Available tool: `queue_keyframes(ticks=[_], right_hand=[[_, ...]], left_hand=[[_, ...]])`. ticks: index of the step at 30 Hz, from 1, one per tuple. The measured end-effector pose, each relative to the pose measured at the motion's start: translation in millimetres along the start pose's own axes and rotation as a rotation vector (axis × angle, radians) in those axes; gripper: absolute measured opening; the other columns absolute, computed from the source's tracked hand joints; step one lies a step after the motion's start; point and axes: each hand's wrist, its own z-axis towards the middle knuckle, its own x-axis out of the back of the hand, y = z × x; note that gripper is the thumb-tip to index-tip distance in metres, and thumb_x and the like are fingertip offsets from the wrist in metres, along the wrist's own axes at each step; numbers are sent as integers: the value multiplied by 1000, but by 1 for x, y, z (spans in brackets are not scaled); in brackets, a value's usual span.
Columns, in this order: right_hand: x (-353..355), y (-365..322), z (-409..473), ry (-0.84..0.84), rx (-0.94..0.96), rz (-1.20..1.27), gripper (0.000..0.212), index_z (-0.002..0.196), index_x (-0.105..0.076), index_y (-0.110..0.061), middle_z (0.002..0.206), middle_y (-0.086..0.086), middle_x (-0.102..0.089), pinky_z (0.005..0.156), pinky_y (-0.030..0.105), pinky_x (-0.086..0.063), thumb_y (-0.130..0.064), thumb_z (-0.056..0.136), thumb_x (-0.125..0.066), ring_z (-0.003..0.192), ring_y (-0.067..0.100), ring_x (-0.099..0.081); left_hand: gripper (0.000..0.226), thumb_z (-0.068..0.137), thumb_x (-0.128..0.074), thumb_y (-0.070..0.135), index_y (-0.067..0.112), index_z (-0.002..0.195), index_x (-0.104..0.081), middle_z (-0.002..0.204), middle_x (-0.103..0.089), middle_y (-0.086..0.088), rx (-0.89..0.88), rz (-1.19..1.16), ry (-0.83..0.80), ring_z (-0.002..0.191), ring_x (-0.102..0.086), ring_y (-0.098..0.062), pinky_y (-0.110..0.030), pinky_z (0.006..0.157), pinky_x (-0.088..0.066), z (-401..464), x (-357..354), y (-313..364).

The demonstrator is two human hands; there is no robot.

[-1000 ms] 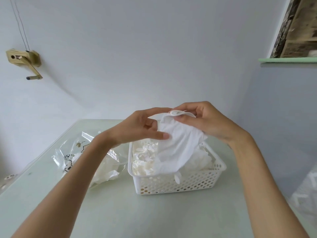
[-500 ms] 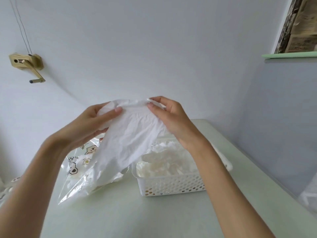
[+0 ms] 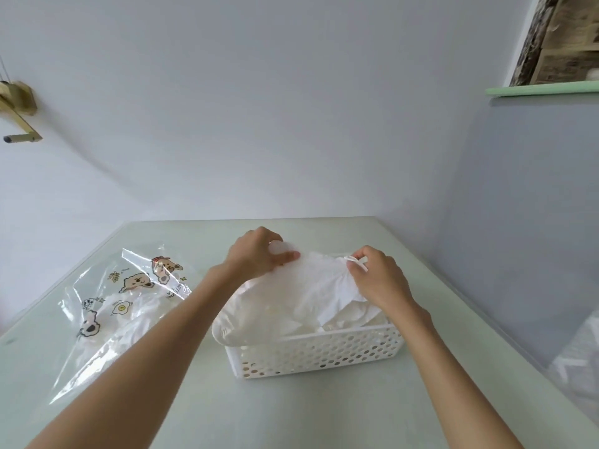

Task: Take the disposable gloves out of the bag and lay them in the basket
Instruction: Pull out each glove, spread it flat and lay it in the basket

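A white perforated basket point(image 3: 319, 354) stands on the table in front of me, filled with white disposable gloves. One translucent white glove point(image 3: 316, 283) is stretched across the top of the pile, its fingers drooping over the basket's left rim. My left hand point(image 3: 257, 254) pinches the glove's left cuff corner, and my right hand point(image 3: 377, 277) pinches the right corner. A clear plastic bag point(image 3: 126, 306) printed with cartoon animals lies flat to the left, with a few white gloves still inside.
The pale green table point(image 3: 324, 416) ends at a grey wall behind and a grey panel on the right. A brass crank fitting point(image 3: 17, 108) is fixed to the wall at far left. A green shelf edge point(image 3: 541, 89) shows upper right.
Both hands have come down from chest height, carrying the spread glove from above the bag rightward onto the pile in the basket. The bag now lies flat on the table.
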Motion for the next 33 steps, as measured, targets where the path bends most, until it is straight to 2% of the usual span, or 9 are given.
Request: queue_keyframes(ticks=[2,5,10,14,18,22,25,28,33], right_hand=[[2,6,2,15,9,-92,21,111,-57,-18,110,7,-65,74,31,-41,-31,98,-46,99,30,-60],[5,12,1,34,31,-173,20,112,-56,-18,111,7,-65,71,30,-38,-29,99,-45,99,30,-59],[6,8,-5,44,59,-167,31,132,-42,-18,120,11,-61,79,33,-40,-18,101,-40,107,32,-58],[4,8,0,-12,75,-99,45,141,-33,-21,134,7,-54,86,35,-40,-9,99,-41,115,31,-54],[2,12,2,-52,84,-120,42,136,-41,-23,132,2,-55,88,34,-41,-8,97,-44,115,27,-54],[2,13,3,-69,89,-165,40,132,-47,-23,132,2,-57,85,31,-41,-5,96,-43,115,27,-55],[2,12,4,-43,94,-194,42,131,-47,-23,130,4,-58,86,33,-43,-3,95,-42,113,29,-55],[0,11,2,-15,114,-227,42,133,-46,-21,128,5,-59,83,33,-43,-2,95,-44,110,29,-57],[-5,7,-2,-20,150,-290,47,133,-46,-21,126,2,-59,79,31,-42,-1,91,-49,107,28,-59]], left_hand=[[31,80,-66,57,28,72,-62,72,-70,4,-6,71,-3,73,-63,-20,-29,65,-46,6,-7,2],[26,82,-65,55,28,81,-66,72,-72,10,-13,67,25,72,-66,-13,-24,60,-43,7,-11,3],[26,88,-58,53,32,102,-62,97,-67,18,-88,-4,310,88,-64,-5,-26,70,-45,-16,2,11],[34,84,-55,62,34,103,-56,102,-58,20,-224,220,75,95,-55,-6,-29,73,-45,-51,17,14],[50,78,-50,74,28,96,-58,96,-62,10,-50,509,-130,99,-56,-15,-29,73,-42,-70,32,3],[49,81,-56,65,24,107,-67,94,-60,8,13,529,-334,95,-55,-18,-27,77,-42,-74,38,-1],[33,87,-60,52,27,108,-68,90,-57,11,32,458,-297,89,-49,-15,-26,79,-41,-70,53,-3],[26,89,-61,45,30,109,-67,97,-60,10,78,479,-278,96,-52,-17,-27,79,-39,-65,63,-5],[43,86,-59,13,30,125,-54,117,-56,7,69,514,-258,118,-48,-17,-28,88,-40,-57,58,8]])
